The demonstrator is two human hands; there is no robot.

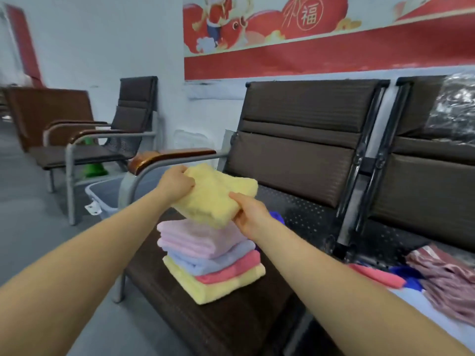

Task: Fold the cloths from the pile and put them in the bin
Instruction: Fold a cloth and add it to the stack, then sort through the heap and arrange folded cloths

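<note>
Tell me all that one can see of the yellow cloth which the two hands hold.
The yellow cloth is a soft, fluffy towel-like piece, folded into a thick rectangle. It is held in the air, tilted, just above the stack of folded cloths on the bench seat. The left hand grips its far left edge; the right hand pinches its near right corner.

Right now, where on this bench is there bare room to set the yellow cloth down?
Bare seat shows behind the folded stack, up to the backrest, and in front of the stack toward the seat's near edge. The next seat is crowded with loose cloths. Both hands, left hand and right hand, hold the yellow cloth.
</note>
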